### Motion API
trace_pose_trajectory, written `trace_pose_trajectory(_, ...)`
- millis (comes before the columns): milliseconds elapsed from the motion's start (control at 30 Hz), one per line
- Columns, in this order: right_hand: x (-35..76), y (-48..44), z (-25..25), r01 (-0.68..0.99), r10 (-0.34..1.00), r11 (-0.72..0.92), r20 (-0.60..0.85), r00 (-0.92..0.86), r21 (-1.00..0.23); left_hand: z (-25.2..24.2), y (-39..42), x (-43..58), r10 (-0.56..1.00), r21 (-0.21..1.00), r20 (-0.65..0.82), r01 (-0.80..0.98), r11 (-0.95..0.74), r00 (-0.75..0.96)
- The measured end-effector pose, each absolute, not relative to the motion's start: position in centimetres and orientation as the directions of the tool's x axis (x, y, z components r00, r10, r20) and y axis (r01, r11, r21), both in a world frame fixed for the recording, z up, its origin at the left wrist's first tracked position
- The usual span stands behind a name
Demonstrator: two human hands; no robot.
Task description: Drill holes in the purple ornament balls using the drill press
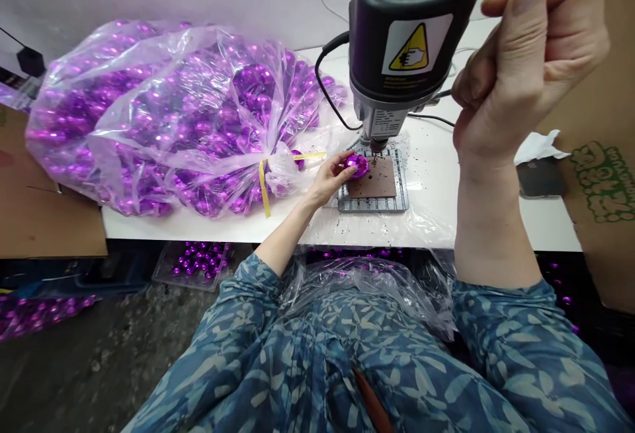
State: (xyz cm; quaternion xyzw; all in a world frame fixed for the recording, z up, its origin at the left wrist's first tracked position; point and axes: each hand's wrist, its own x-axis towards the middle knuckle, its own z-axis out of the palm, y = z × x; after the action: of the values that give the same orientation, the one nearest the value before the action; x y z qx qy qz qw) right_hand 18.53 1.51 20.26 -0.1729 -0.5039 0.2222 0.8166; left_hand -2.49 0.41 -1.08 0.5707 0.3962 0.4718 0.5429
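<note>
My left hand (331, 176) pinches a shiny purple ball (358, 164) and holds it on the brown pad (374, 182) of a small bench drill press (407, 30), right under the spindle (376, 145). My right hand (520, 63) is raised high at the right of the machine head, fingers curled into a fist around what seems to be the feed lever, which is hidden inside the hand. The pad rests on a grey gridded base plate (391, 204) on the white table (198, 228).
A large clear plastic bag of purple balls (173, 116), tied with a yellow strip, lies on the table's left. More purple balls sit in a clear tray (196, 264) under the table. Clear plastic (367, 281) covers my lap. A cardboard box (605, 155) stands at right.
</note>
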Motion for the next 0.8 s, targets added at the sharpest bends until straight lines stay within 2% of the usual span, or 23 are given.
trace_pose_trajectory(200, 18.6, 1.7, 20.2, -0.19, 0.532, 0.845, 0.751, 0.391, -0.5, -1.2, 0.7, -1.9, 0.953, 0.978, 0.145, 0.106, -0.179, 0.265)
trace_pose_trajectory(367, 18.6, 1.7, 20.1, -0.173, 0.528, 0.846, 0.754, 0.39, -0.504, -1.0, 0.8, -0.9, 0.96, 0.938, 0.179, 0.256, -0.233, 0.217)
trace_pose_trajectory(633, 18.6, 1.7, 19.9, -0.145, 0.515, 0.852, 0.757, 0.401, -0.502, -0.3, 0.2, 0.2, 0.926, 0.844, 0.282, 0.394, -0.363, 0.251)
trace_pose_trajectory(800, 18.6, 1.7, 19.9, -0.147, 0.519, 0.85, 0.759, 0.393, -0.505, -0.5, -0.1, 1.6, 0.931, 0.799, 0.32, 0.477, -0.365, 0.176)
